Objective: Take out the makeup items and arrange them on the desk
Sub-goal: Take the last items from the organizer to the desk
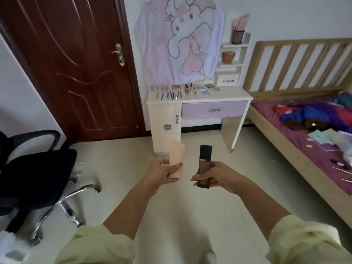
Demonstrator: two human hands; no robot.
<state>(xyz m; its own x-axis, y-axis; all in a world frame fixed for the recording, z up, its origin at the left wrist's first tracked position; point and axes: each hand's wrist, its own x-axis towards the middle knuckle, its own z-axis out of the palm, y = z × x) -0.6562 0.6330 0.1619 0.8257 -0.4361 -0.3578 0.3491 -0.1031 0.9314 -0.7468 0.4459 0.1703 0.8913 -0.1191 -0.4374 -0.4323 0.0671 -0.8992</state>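
My left hand (163, 171) grips a pale peach tube (176, 156) by its lower end, held upright. A brown foundation bottle with a black cap (204, 164) stands upright in my right hand (215, 177), fingers curled round its lower half. Both hands are raised in front of me over the floor, well short of the white and lilac desk (224, 97) across the room. Several makeup items (177, 91) lie in rows on the desk top: pencils, lipsticks, compacts.
A black office chair (38, 168) on a chrome base stands at the left. The wooden bed (304, 130) with a purple sheet and scattered things lies at the right. A brown door (76, 63) is shut behind the desk's left side. Pale floor stretches between me and the desk.
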